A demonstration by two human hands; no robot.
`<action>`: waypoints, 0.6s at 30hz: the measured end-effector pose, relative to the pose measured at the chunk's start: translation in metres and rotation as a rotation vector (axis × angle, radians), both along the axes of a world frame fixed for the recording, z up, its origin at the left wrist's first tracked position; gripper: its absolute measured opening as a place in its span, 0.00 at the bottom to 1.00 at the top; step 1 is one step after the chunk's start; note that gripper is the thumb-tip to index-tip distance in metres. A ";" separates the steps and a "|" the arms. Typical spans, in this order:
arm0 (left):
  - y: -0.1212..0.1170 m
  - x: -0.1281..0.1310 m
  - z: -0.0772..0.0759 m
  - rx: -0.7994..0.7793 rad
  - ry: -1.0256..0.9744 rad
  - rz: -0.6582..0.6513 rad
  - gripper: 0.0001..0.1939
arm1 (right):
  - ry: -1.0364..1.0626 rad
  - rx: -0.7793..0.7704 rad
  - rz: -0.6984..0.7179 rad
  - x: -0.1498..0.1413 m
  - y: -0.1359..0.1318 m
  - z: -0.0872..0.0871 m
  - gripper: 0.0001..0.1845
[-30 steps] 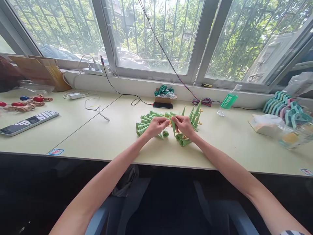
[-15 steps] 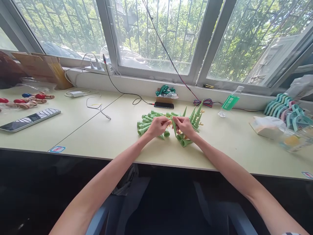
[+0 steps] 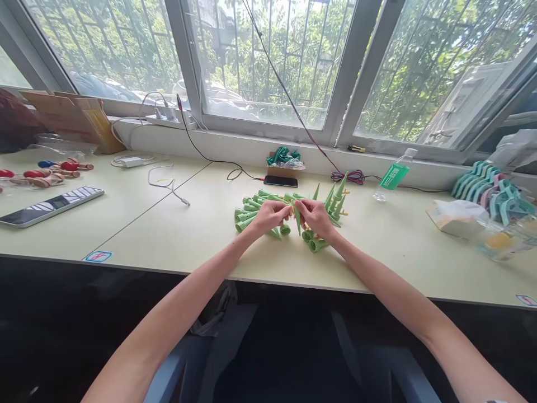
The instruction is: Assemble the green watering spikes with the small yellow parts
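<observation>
Between my two hands a slim green cone (image 3: 297,219) hangs point down, its upper end pinched in the fingers of my right hand (image 3: 315,216). My left hand (image 3: 271,217) is closed beside it, fingertips pressed together on a small yellowish piece that is too small to name. Green hollow cones (image 3: 243,225) lie in a pile behind and left of my left hand. Several green cones with yellow pegs (image 3: 337,202) stand upright just right of my right hand. Two more cones (image 3: 315,245) lie under my right wrist with open ends facing me.
Behind the pile lies a black phone (image 3: 280,181) before a small box of green material (image 3: 286,158). A bottle (image 3: 392,176), a tissue pack (image 3: 451,217) and small hangers (image 3: 495,187) are to the right. A tablet-like device (image 3: 52,207) and wooden toys (image 3: 46,176) lie left.
Both hands stay in almost the same place, with the left fingertips slightly closer to the green cone. The view has shifted very slightly.
</observation>
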State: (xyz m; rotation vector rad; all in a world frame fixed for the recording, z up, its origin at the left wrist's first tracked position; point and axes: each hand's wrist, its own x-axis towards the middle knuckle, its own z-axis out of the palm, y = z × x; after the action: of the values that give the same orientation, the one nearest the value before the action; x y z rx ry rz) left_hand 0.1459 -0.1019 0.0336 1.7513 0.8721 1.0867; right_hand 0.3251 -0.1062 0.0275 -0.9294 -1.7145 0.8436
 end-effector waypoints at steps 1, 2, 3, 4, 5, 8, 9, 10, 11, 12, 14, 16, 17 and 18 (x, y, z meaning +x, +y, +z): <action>0.000 0.000 0.000 -0.021 -0.007 0.001 0.20 | -0.011 -0.001 -0.004 0.000 0.000 0.000 0.28; -0.001 0.001 0.001 -0.034 -0.013 0.004 0.20 | -0.020 0.004 -0.010 0.000 0.001 0.000 0.28; -0.001 0.001 0.001 -0.035 -0.019 0.007 0.20 | -0.029 0.013 -0.015 -0.001 0.001 0.000 0.28; -0.002 0.002 0.002 -0.027 -0.024 0.010 0.21 | -0.035 0.026 -0.019 -0.001 0.001 -0.001 0.28; -0.002 0.002 0.003 -0.009 -0.028 0.012 0.21 | -0.037 0.042 -0.023 -0.001 0.002 -0.001 0.28; -0.003 0.003 0.005 0.071 -0.025 0.036 0.22 | -0.023 0.061 -0.008 -0.002 0.003 -0.002 0.26; -0.004 0.003 0.006 0.101 -0.019 0.047 0.22 | -0.009 0.051 -0.001 -0.002 0.004 -0.002 0.25; -0.004 0.003 0.006 0.132 -0.012 0.055 0.21 | 0.006 0.037 0.005 -0.002 0.005 -0.003 0.25; -0.004 0.003 0.006 0.163 -0.006 0.057 0.20 | 0.022 0.023 0.008 -0.002 0.006 -0.003 0.25; -0.004 0.003 0.005 0.192 0.000 0.049 0.19 | 0.039 0.011 0.010 -0.002 0.007 -0.004 0.25; -0.003 0.003 0.003 0.242 0.021 0.019 0.16 | 0.068 -0.001 0.022 -0.002 0.009 -0.006 0.27; -0.002 0.003 0.001 0.288 0.052 0.002 0.15 | 0.088 -0.007 0.044 -0.002 0.010 -0.008 0.28; -0.002 0.003 0.000 0.309 0.068 0.002 0.14 | 0.095 -0.010 0.054 -0.002 0.011 -0.008 0.28; -0.002 0.003 0.000 0.326 0.083 0.007 0.14 | 0.100 -0.011 0.063 -0.002 0.012 -0.009 0.28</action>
State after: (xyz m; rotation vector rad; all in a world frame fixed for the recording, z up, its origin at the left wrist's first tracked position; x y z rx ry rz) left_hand 0.1491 -0.1037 0.0332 2.0747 0.7842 1.2211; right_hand 0.3231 -0.0945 0.0185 -0.8312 -1.6614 0.9267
